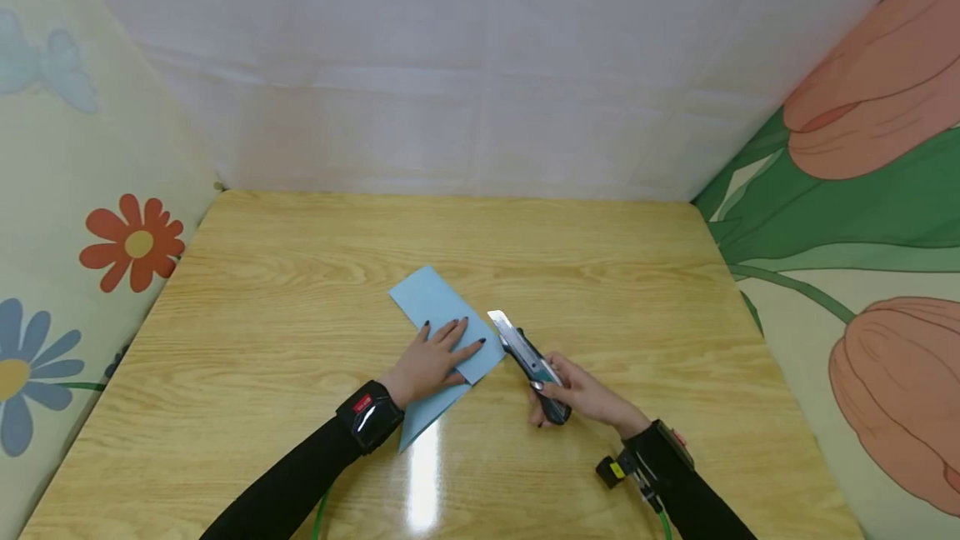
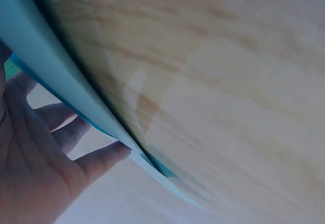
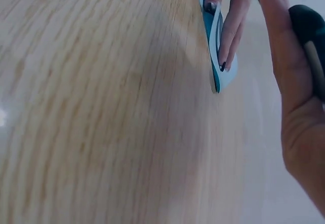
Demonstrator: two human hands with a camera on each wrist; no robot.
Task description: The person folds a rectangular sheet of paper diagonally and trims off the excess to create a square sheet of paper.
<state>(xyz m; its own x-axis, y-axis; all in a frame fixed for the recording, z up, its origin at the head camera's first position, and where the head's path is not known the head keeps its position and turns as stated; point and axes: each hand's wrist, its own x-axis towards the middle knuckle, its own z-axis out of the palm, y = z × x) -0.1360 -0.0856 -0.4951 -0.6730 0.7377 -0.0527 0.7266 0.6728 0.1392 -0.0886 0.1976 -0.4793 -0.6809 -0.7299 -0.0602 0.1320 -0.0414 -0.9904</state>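
A folded sheet of light blue paper [image 1: 433, 294] lies on the wooden table, one flap angled toward the person. My left hand [image 1: 429, 365] rests on it with fingers spread, pressing it down. In the left wrist view the paper's folded edge [image 2: 76, 76] runs past the fingers of the left hand [image 2: 45, 148]. My right hand [image 1: 573, 390] grips a utility knife [image 1: 529, 358], its blade out beside the paper's right edge. The right wrist view has the right hand [image 3: 297, 92] around the knife's dark handle [image 3: 310, 31], the blade out of sight.
The wooden table [image 1: 300, 248] has rounded far corners. A white cloth [image 1: 480, 65] hangs behind it. Flower-printed panels stand at the left [image 1: 135, 148] and right [image 1: 840, 223]. A bright light reflection lies on the tabletop near the paper.
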